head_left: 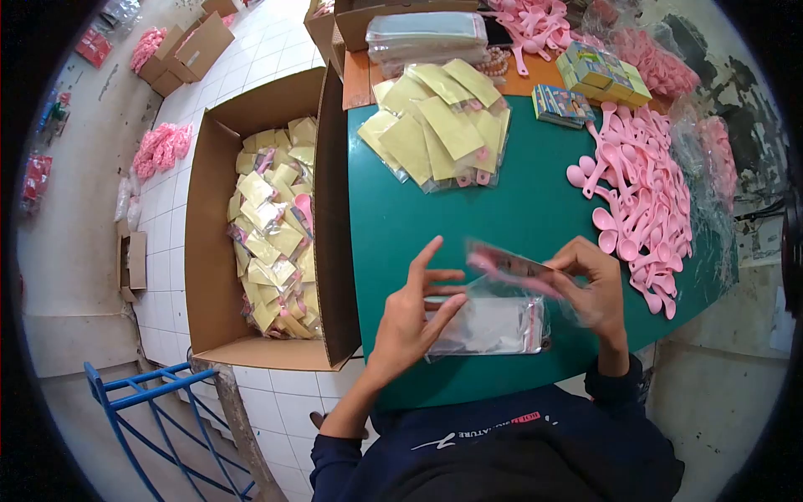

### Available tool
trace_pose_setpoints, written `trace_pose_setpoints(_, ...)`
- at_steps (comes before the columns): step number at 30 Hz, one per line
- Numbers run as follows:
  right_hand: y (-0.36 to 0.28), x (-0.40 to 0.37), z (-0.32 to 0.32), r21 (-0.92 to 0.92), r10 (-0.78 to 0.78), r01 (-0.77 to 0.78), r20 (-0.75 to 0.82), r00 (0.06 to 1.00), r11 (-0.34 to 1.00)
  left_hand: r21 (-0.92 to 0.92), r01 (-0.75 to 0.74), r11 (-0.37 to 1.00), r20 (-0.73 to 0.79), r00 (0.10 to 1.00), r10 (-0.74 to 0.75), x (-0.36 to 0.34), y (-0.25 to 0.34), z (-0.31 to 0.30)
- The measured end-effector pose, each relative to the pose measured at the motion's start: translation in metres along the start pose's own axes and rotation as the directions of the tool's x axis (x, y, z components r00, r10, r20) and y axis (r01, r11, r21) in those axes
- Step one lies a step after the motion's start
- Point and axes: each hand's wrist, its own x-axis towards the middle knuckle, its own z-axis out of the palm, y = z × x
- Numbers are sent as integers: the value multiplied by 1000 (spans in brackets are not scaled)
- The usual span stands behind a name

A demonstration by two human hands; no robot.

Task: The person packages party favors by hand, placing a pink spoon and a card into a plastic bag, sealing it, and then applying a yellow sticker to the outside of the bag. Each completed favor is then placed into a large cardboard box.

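Observation:
My right hand (pixel 590 284) is closed on a pink spoon (pixel 523 283) together with a printed card (pixel 512 261), their far ends blurred. Thin clear plastic hangs around them. Facing it, my left hand (pixel 414 314) has its fingers spread, the index pointing up, and its thumb reaches over the near bags. Below both hands a stack of clear plastic bags (pixel 493 328) lies on the green table (pixel 389 226). Farther up the table are several filled bags with yellow cards (pixel 435 125).
Pink spoons (pixel 640 192) are heaped at the right, with card stacks (pixel 602 71) behind them. More clear bags (pixel 427 32) sit at the back. Left of the table stands a cardboard box (pixel 209 251) of filled packets. A blue metal rack (pixel 159 389) is at lower left.

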Motion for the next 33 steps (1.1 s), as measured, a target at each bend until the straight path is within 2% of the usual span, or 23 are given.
trace_pose_setpoints(1, -5, 0, 5, -140, -86, 78, -47, 995, 987, -81, 28, 996, -48, 998, -32, -4, -3, 6)
trace_pose_setpoints(2, -1, -1, 9, -231, -177, 187, 64, 982, 955, -298, 180, 937, 88, 983, -161, -12, -2, 12)
trace_pose_setpoints(5, 2, -12, 20, -266, -163, 291, 417, 894, 919, -507, 355, 786, 212, 935, -286, -29, -19, 27)
trace_pose_setpoints(6, 6, -16, 22, -260, -167, 312, 458, 873, 914, -435, 336, 835, 204, 941, -272, -31, -25, 28)
trace_pose_setpoints(9, 3, -24, 27, -327, -92, 256, 442, 892, 910, -364, 289, 885, 173, 955, -240, -36, -30, 32)
trace_pose_setpoints(12, 7, -31, 36, -320, -124, 307, 484, 866, 896, -334, 266, 904, 142, 963, -230, -34, -24, 37)
trace_pose_setpoints(18, 12, -38, 44, -266, -131, 272, 448, 884, 925, -377, 280, 883, 96, 960, -263, -34, -22, 43)
trace_pose_setpoints(24, 15, -44, 47, -268, -263, 378, 380, 887, 886, -378, 289, 880, 113, 957, -266, -35, -27, 45)
trace_pose_setpoints(27, 13, -48, 46, -286, -228, 383, 453, 862, 878, -410, 285, 866, 103, 958, -266, -34, -26, 46)
trace_pose_setpoints(30, 11, -49, 48, -340, -237, 434, 489, 839, 834, -203, 266, 942, -7, 962, -273, -31, -17, 48)
trace_pose_setpoints(33, 9, -48, 50, -272, -350, 499, 449, 822, 823, -7, 229, 973, -35, 973, -229, -28, -12, 49)
